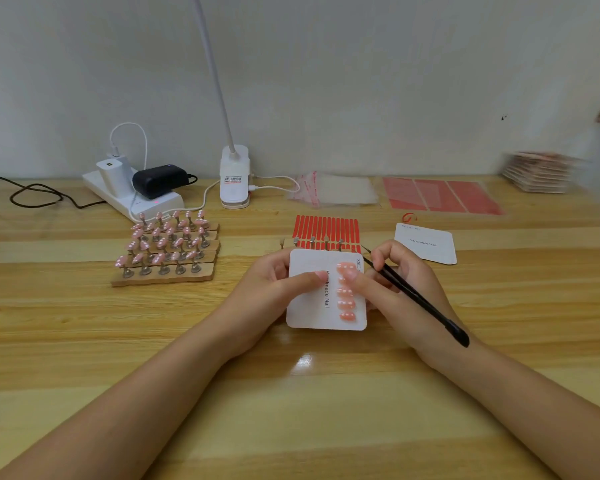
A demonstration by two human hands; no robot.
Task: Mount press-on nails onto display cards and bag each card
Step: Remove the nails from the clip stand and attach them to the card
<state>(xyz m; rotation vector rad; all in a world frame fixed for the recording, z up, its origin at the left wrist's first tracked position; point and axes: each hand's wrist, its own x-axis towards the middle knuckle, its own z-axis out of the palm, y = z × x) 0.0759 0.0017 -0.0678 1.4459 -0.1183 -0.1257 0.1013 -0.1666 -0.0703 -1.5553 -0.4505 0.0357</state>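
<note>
Nearest the camera, two bare forearms are reaching over the striped light-wood desk (84, 341). The left hand (274, 285) is gripping a white square display card with rounded corners (312, 306), its thumb lying flat across the card's face beside the printed words. Five glossy pink press-on nails (346, 292) are sitting in a column along the card's right side. The right hand (395, 289) is pressing a fingertip on the upper nails while holding slim black tweezers (416, 296), which are slanting across the back of that hand with the tip pointing away from the person.

The card and hands are hiding most of what lies just behind: a row of small metal nail stands (312, 242), bare on top, and the lower part of a sheet of red adhesive strips (326, 227). To the left, wooden strips carrying many pink nails on metal stands (167, 249) are standing in rows. To the right, a short stack of white cards (425, 243) is lying flat.

Farther back are lying clear plastic bags with red edges (333, 190) and larger red sheets (440, 195). A blurred pile of finished cards (541, 173) is sitting far right. Against the wall are standing a white clip lamp (234, 176) and a white power strip (132, 195) with a white charger and a black adapter (158, 180).
</note>
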